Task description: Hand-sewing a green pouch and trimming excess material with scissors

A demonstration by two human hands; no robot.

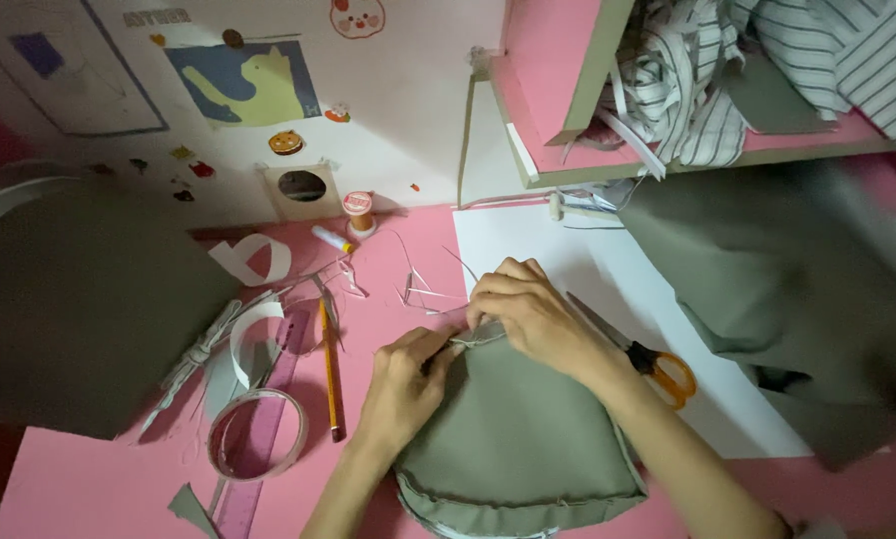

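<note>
Left hand (pixel 405 377): my fingers are closed in a pinch on the top edge of the grey-green fabric piece (pixel 523 439), thumb and forefinger pressed together at the seam.
Right hand (pixel 528 314): curled over the same edge from the far side, fingers narrow and gripping the fabric just beside my left thumb; the two hands nearly touch.
Fabric piece: lies on the pink table (pixel 99 484) directly below my hands, partly over the white paper sheet (pixel 568 250); a pale stitched border runs round its lower rim.
Orientation: its long axis appears to run from the rounded lower end near me up to the narrower top, which points away from me towards the wall.
Step in hand: I judge this to be fine work on the top edge, folding or holding the seam; whether a needle is held I cannot tell.
Next move calls for: by my judgement, a steady pinch from the left so the edge stays taut and does not slip.
Right of hands: orange-handled scissors (pixel 658 369), blades pointing up-left.
Left of hands: pencil (pixel 329 369), clear tape roll (pixel 256 434), pink ruler (pixel 258 449), spool of orange thread (pixel 358 212).
</note>
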